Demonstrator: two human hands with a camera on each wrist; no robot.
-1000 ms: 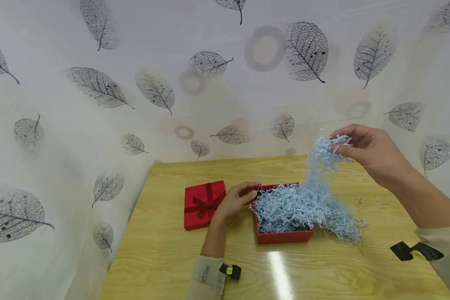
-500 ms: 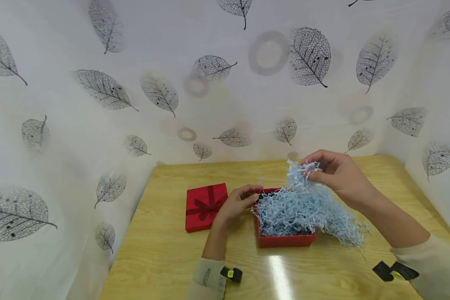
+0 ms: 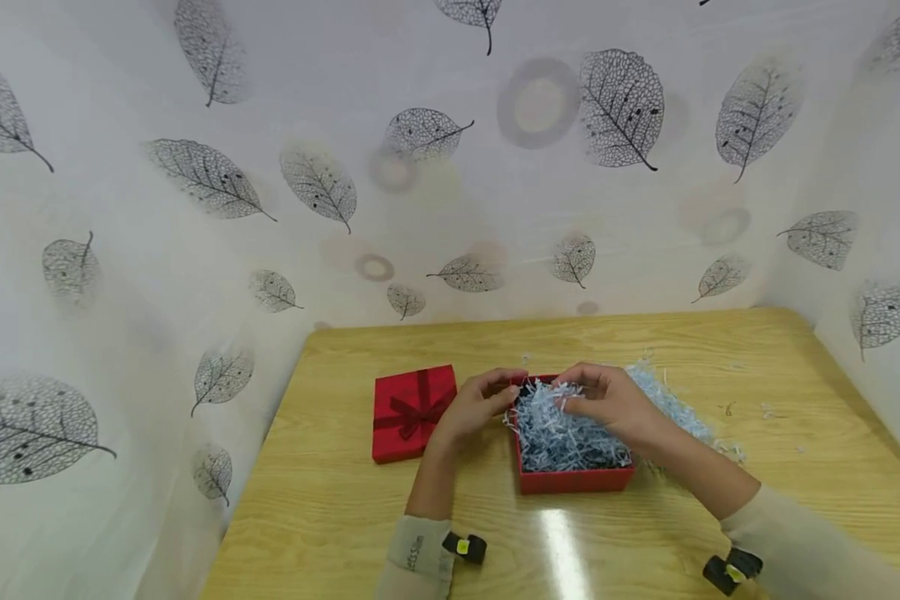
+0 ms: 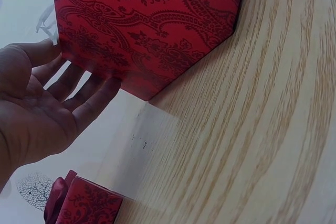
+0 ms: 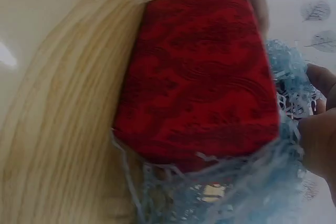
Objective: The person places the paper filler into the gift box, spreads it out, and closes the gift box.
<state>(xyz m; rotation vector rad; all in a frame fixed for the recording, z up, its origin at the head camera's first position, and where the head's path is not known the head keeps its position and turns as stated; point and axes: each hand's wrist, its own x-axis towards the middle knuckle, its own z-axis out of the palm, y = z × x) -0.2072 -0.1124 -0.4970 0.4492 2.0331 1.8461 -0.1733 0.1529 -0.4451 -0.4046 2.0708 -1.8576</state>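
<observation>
Pale blue shredded paper (image 3: 562,437) fills an open red gift box (image 3: 576,482) with a dark paisley pattern. My left hand (image 3: 474,412) holds the box at its back left corner, thumb at the rim; in the left wrist view the fingers of my left hand (image 4: 44,103) lie against the patterned wall (image 4: 147,30). Over the box's inside, my right hand (image 3: 615,408) pinches a tuft of shredded paper (image 3: 557,396) between thumb and fingers. More shredded paper (image 5: 226,203) hangs below the box's outer wall (image 5: 199,77) in the right wrist view.
Left of the box lies its red lid (image 3: 405,417) with a dark red bow. Loose shredded paper (image 3: 671,400) is heaped right of the box, partly behind the right forearm. Small scraps (image 3: 767,410) dot the wooden table (image 3: 330,533). A leaf-print curtain (image 3: 450,208) stands behind.
My right hand has come down and left with the tuft, from above the table's right side into the box. Paper draped over the right rim now lies more inside. The left hand stays put.
</observation>
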